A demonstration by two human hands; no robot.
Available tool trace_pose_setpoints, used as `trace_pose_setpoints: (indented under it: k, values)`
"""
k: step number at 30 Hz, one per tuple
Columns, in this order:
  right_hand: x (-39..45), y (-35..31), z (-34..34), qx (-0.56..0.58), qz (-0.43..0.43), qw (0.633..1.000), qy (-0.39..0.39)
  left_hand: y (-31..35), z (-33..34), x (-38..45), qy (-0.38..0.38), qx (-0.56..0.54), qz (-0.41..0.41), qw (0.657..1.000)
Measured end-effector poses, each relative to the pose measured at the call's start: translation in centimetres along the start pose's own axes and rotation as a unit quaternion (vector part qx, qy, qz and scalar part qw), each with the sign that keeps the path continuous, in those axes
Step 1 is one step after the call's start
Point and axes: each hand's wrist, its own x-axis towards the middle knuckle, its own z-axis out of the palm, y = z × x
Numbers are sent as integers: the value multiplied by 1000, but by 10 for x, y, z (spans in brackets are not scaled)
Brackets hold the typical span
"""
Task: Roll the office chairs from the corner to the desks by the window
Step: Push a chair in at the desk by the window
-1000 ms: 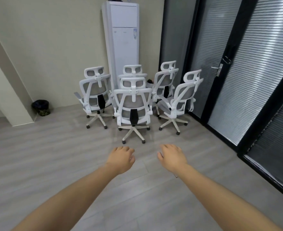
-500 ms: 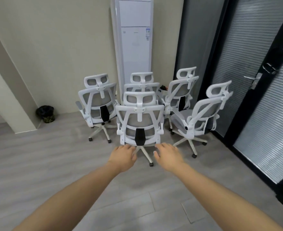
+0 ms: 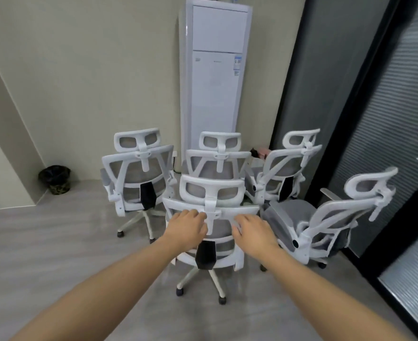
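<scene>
Several white office chairs with grey mesh backs stand clustered in the corner. The nearest chair [image 3: 212, 193] has its back to me. My left hand [image 3: 187, 227] lies at the left of its backrest's top rail, with the fingers reaching onto the rail. My right hand [image 3: 254, 232] lies at the right of the same rail in the same way. Neither hand is plainly wrapped around the frame. Another chair [image 3: 139, 173] stands to the left behind it, two chairs [image 3: 219, 153] [image 3: 289, 166] behind it, and one chair [image 3: 330, 217] at the right, turned sideways.
A tall white air conditioner [image 3: 215, 77] stands against the wall behind the chairs. A black waste bin [image 3: 55, 179] sits in the left corner by a wall column. Dark-framed glass partitions with blinds [image 3: 387, 119] run along the right. Grey floor [image 3: 55, 254] extends to the left.
I have come closer to the chairs. Both hands have moved forward from mid-air above the floor to the top rail of the nearest chair's backrest.
</scene>
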Motion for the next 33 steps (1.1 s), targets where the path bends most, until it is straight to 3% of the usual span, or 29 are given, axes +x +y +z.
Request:
trace_pose_setpoints:
  k: [8, 13, 18, 21, 26, 33]
  values:
    - [148, 34, 24, 6, 21, 1000, -20, -57, 19, 156, 14, -3, 37, 999]
    - [234, 44, 44, 19, -19, 1000, -4, -81, 27, 227, 29, 5, 37, 999]
    - [302, 49, 74, 21, -56, 997, -42, -96, 51, 268, -40, -5, 0, 999]
    - [317, 57, 87, -15, -41, 995, -88, -109, 68, 278, -59, 26, 11, 998]
    - [312, 61, 101, -34, -32, 999, -27, -110, 75, 270, -2, 9, 29, 1000]
    - [281, 74, 104, -35, -69, 997, 28, -93, 75, 245, 7, 1, 24, 1000]
